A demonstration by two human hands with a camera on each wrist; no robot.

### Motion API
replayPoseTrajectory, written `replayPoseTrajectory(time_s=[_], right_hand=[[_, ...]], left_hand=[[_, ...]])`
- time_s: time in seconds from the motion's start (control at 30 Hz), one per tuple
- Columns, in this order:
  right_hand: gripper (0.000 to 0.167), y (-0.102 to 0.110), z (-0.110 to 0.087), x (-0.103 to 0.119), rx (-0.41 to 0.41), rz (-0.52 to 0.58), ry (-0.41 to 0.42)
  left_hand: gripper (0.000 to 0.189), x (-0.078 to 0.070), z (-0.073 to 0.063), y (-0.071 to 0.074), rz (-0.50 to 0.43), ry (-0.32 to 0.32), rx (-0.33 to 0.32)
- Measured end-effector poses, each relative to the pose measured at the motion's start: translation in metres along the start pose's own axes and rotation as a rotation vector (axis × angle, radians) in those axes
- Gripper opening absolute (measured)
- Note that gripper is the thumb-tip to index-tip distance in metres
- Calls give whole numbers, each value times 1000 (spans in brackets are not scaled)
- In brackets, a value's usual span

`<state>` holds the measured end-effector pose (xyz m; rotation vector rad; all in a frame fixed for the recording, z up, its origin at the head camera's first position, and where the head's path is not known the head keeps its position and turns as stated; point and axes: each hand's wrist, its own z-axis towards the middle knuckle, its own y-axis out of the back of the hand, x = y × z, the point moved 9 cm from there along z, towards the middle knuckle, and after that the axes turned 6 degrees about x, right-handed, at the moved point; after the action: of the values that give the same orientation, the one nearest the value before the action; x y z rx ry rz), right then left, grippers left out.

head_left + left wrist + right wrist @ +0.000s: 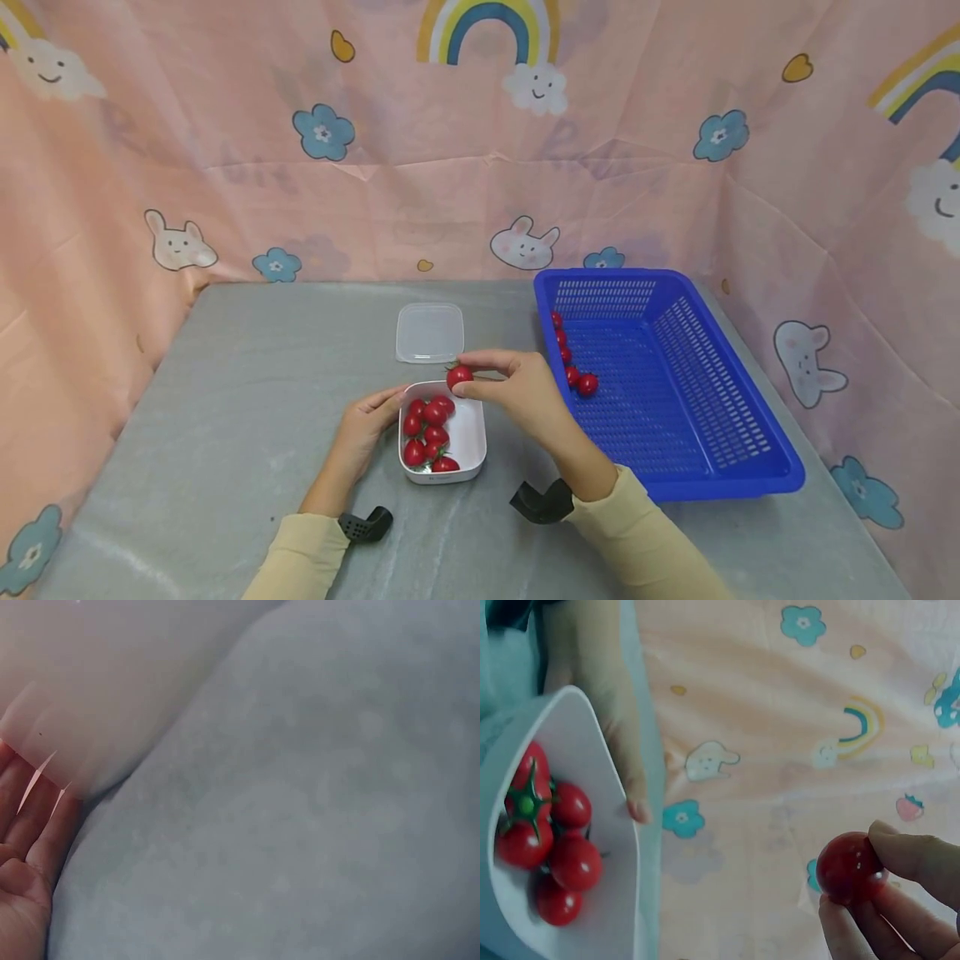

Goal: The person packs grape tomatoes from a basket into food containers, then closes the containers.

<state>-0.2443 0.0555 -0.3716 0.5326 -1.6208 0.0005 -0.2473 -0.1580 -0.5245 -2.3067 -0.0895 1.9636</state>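
My right hand (pixel 525 392) pinches a cherry tomato (pixel 459 377) between thumb and fingers, over the far edge of a white box (pixel 471 433). Close up in the right wrist view, the glossy red tomato (pixel 849 868) sits at the fingertips. Several more cherry tomatoes (pixel 435 414) lie inside the box, mostly on its left side, some with green stems. Against the box's left wall rests my left hand (pixel 363 429), its fingers extended along the outside. The left wrist view has those fingers (pixel 49 832) flat on the pale wall.
A blue plastic basket (pixel 720 375) stands on the right, with several cherry tomatoes (pixel 588 384) along its left side. Behind the box lies a clear square lid (pixel 430 333). Grey cloth covers the table (pixel 247 400); a pink printed curtain (pixel 420 200) hangs around it.
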Motion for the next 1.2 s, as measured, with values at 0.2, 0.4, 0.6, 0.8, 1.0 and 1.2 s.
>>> replayPoseTrajectory(time_s=[0.2, 0.4, 0.6, 0.8, 1.0, 1.2], right_hand=[[32, -20, -3, -9, 9, 15, 31], [30, -32, 1, -32, -13, 0, 25], [30, -40, 5, -52, -16, -53, -9], [30, -47, 7, -63, 2, -90, -11], [31, -50, 8, -65, 21, -113, -2], [32, -58, 9, -60, 82, -210, 54]], left_hand=[[38, 1, 0, 0, 19, 10, 1], [39, -2, 0, -1, 18, -12, -1], [40, -2, 0, -2, -8, -11, 3], [39, -2, 0, -2, -2, 0, -1], [40, -3, -1, -2, -1, -4, 0], [39, -2, 0, -1, 12, -11, -7]])
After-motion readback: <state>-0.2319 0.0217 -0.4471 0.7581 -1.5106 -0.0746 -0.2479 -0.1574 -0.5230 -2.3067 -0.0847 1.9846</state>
